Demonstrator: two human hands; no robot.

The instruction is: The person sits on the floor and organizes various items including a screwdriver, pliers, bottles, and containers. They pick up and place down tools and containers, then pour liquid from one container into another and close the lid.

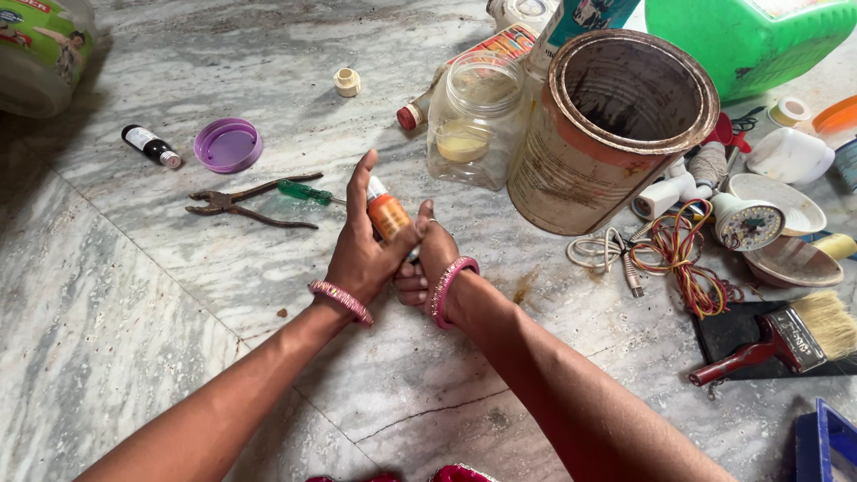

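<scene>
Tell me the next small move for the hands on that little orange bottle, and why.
Probably a short twist of the white cap with the left hand while the right hand steadies the base. Both hands already clasp the small orange bottle upright above the marble floor, and its cap looks still on.

both hands [393, 259] pressed together, fingers [360, 183] curled, forearms converging

Orange bottle's [389, 217] lower end hidden inside right hand [427, 266].
</scene>
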